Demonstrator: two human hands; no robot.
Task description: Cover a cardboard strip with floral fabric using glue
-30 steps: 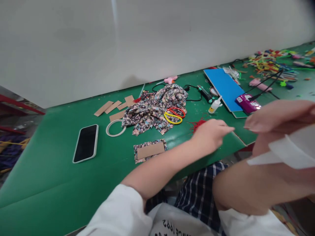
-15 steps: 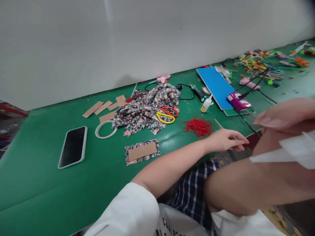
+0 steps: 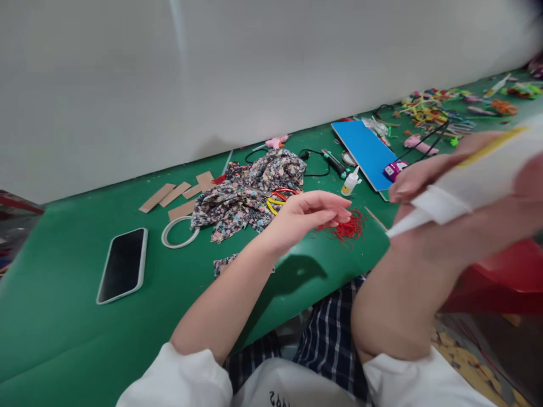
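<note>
My left hand (image 3: 311, 217) is over the table, its fingers loosely stretched to the right with nothing visible in them. Below its fingertips lies a tangle of red threads (image 3: 350, 227). Behind the hand are a floral cloth (image 3: 237, 198) and red and yellow scissors (image 3: 275, 202), partly covered. My forearm hides most of a small floral piece (image 3: 221, 265). Close to the camera at the right, my blurred right hand (image 3: 419, 175) holds a white packet-like thing (image 3: 496, 169) with a yellow strip. A white tip sticks out of it to the left.
On the green table (image 3: 63, 339) are a phone (image 3: 123, 265), a tape roll (image 3: 164, 236), cardboard strips (image 3: 156, 198), a glue bottle (image 3: 350, 182), a cutter (image 3: 336, 164), a blue board (image 3: 365, 152) and a pink glue gun (image 3: 419, 144). A red stool (image 3: 513, 271) stands at the right.
My left hand has moved left and up, from the table's front edge to over the threads. My right hand and the white thing have shifted left and up. The view has turned slightly right.
</note>
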